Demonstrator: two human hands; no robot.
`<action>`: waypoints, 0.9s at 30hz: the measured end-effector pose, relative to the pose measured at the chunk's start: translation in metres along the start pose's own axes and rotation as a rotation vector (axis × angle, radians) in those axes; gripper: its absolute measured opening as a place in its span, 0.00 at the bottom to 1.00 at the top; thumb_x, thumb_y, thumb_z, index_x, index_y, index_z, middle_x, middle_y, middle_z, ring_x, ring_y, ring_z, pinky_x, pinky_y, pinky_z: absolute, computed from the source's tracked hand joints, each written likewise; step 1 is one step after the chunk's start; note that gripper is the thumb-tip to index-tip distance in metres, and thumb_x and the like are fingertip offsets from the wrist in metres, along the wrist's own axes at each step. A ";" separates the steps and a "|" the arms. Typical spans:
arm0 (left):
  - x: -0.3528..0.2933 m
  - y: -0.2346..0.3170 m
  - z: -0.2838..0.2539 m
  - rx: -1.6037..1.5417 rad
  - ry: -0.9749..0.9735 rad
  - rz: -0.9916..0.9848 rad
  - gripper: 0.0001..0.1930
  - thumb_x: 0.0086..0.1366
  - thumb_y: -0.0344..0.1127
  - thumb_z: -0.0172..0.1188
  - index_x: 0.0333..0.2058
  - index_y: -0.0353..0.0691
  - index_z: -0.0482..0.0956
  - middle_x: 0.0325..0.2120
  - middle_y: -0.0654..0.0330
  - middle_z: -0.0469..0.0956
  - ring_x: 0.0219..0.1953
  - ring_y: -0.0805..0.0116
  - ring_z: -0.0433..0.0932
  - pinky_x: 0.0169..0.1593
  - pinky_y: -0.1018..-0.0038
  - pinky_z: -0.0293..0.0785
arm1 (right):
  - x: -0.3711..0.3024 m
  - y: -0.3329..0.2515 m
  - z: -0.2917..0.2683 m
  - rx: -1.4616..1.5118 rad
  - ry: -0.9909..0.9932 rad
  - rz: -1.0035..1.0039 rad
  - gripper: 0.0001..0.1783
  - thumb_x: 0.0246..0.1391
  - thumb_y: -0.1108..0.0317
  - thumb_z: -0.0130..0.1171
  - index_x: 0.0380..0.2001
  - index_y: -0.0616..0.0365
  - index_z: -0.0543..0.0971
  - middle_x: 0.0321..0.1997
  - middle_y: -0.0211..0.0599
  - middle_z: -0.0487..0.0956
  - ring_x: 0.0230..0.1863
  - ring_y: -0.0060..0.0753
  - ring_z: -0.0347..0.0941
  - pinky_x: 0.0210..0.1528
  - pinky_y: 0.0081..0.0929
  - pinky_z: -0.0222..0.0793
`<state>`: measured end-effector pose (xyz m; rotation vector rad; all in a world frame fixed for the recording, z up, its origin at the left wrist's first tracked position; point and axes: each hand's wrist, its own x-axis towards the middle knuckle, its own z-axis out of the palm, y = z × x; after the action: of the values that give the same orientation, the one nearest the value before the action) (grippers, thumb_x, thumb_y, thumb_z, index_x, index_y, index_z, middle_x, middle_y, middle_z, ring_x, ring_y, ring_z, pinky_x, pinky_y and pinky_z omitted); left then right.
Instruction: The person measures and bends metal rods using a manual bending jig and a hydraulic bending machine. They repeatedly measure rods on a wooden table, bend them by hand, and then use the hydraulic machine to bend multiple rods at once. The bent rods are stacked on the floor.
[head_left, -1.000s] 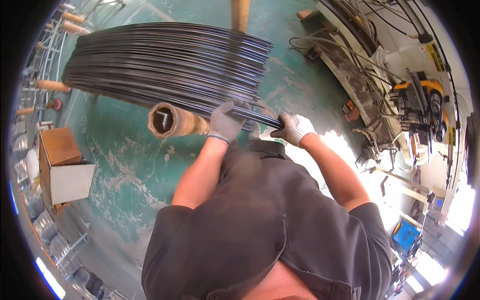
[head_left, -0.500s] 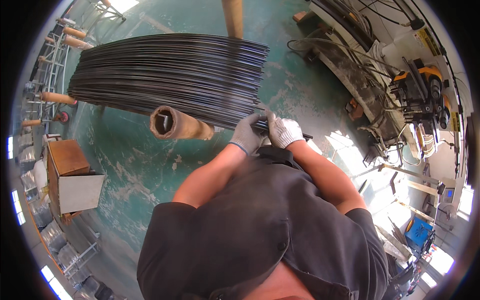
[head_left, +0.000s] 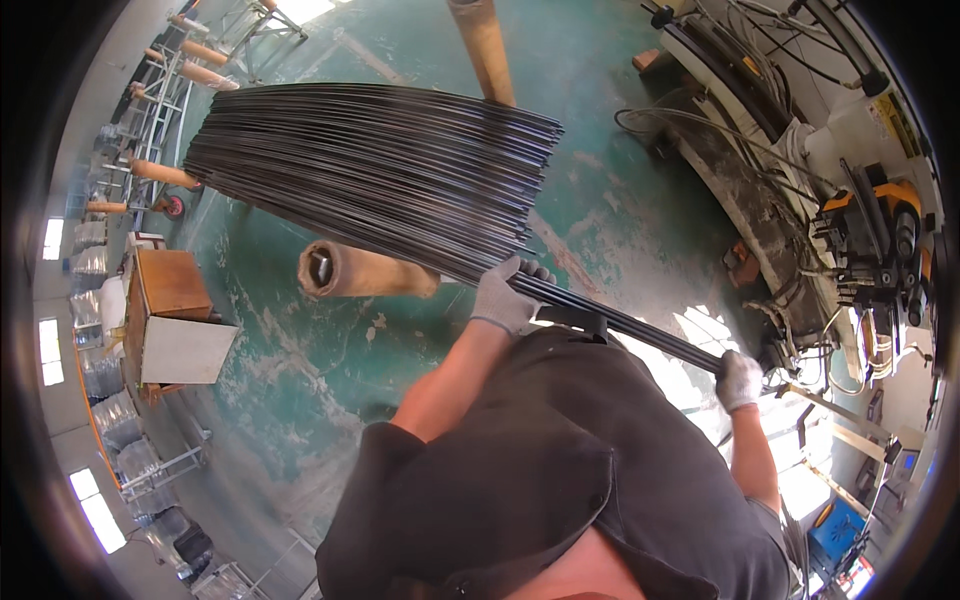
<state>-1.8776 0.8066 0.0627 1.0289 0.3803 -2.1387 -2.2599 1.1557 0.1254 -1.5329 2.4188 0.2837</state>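
Observation:
A wide layer of long dark metal rods (head_left: 370,160) lies in front of me, their right ends uneven. Several rods (head_left: 640,325) stick out from its near side toward the right, gathered in a narrow bundle. Wearing a grey-white knit glove, my left hand (head_left: 508,297) is wrapped round this bundle close to the layer's edge. My right hand (head_left: 740,380), gloved too, is closed on the bundle's right end. The far ends of the held rods merge with the layer and cannot be told apart.
Two brown tube-covered posts stand beside the layer, one near (head_left: 390,272) and one far (head_left: 485,50). A brown and white cabinet (head_left: 185,345) is at left. Machinery with cables (head_left: 870,240) and a long dirty beam (head_left: 735,190) line the right. Green worn floor (head_left: 300,400) lies between.
My right hand has moved from beside my left hand far to the right, and the rod bundle now extends between them. The view has shifted, with the layer lower and further right.

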 end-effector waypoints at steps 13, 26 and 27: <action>0.021 -0.050 0.167 0.239 -0.431 0.112 0.07 0.76 0.34 0.60 0.42 0.36 0.79 0.36 0.57 0.79 0.45 0.56 0.78 0.69 0.50 0.71 | -0.130 0.381 0.163 0.354 0.811 1.359 0.36 0.67 0.53 0.66 0.71 0.62 0.73 0.69 0.43 0.79 0.64 0.43 0.79 0.64 0.34 0.75; 0.081 -0.187 0.285 0.473 -0.558 -0.063 0.06 0.76 0.24 0.57 0.47 0.38 0.80 0.41 0.51 0.81 0.48 0.49 0.80 0.67 0.43 0.75 | 0.121 0.123 0.056 1.567 0.710 0.731 0.21 0.67 0.61 0.67 0.57 0.64 0.83 0.51 0.41 0.89 0.53 0.35 0.86 0.60 0.31 0.78; 0.080 -0.188 0.295 0.452 -0.568 -0.070 0.06 0.75 0.23 0.57 0.47 0.38 0.80 0.41 0.51 0.81 0.48 0.49 0.80 0.66 0.44 0.75 | 0.115 0.139 0.061 1.666 0.755 0.782 0.20 0.68 0.62 0.65 0.56 0.64 0.82 0.51 0.42 0.88 0.54 0.37 0.85 0.61 0.34 0.78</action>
<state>-2.2099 0.7418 0.1807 0.5874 -0.3576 -2.5207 -2.4256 1.1352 0.0336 0.1392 2.1280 -1.8919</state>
